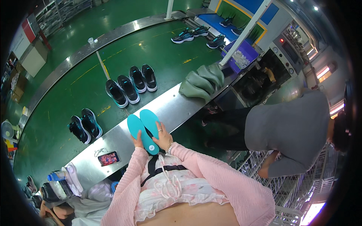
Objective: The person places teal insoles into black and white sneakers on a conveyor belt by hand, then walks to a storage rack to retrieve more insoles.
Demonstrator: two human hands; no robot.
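I see both hands gripping a pair of teal insoles [143, 130] over the steel worktop [173, 105], at the near edge of the green conveyor belt [75, 98]. The left hand [136, 142] pinches the lower end of the left insole; the right hand [163, 136] clasps the right one from the side. By my reading, no insole has gone into a shoe yet: two pairs of black sneakers [131, 85] sit on the belt just beyond the worktop, another pair [85, 125] to their left. A phone [108, 158] lies on the worktop left of the hands. Green shoe lasts [201, 81] rest farther along it.
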